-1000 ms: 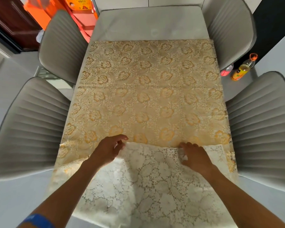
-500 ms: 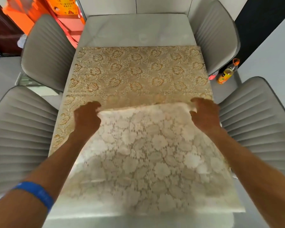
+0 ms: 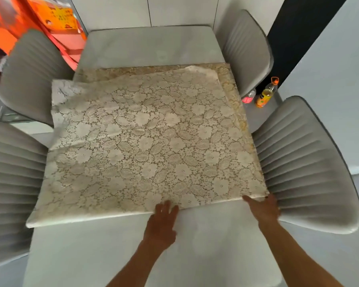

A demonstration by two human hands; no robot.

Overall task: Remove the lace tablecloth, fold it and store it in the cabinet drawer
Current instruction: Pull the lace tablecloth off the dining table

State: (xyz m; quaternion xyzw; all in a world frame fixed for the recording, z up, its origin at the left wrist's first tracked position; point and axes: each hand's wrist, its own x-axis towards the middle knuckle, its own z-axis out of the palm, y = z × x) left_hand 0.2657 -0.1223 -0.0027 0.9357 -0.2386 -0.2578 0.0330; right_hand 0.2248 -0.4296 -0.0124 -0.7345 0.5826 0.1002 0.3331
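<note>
grey worktop (image 3: 133, 255) carries folded lace tablecloth (image 3: 145, 141); we note left hand (image 3: 162, 222) flat, released, right hand (image 3: 263, 208) grasping its corner.

The folded lace tablecloth (image 3: 149, 141) hides its own lower layer except for a golden strip along the far and right edges, and it covers the middle of the table (image 3: 149, 44). The right hand (image 3: 264, 208) lies at the cloth's near right corner, but whether its fingers grip the fold cannot be told. Both forearms are cut off by the bottom edge. The left-hand chairs (image 3: 13, 172) run out of frame. The orange packaging (image 3: 50, 15) is blurred, its print unreadable; the bottle's (image 3: 265, 94) label is too small to read.
</note>
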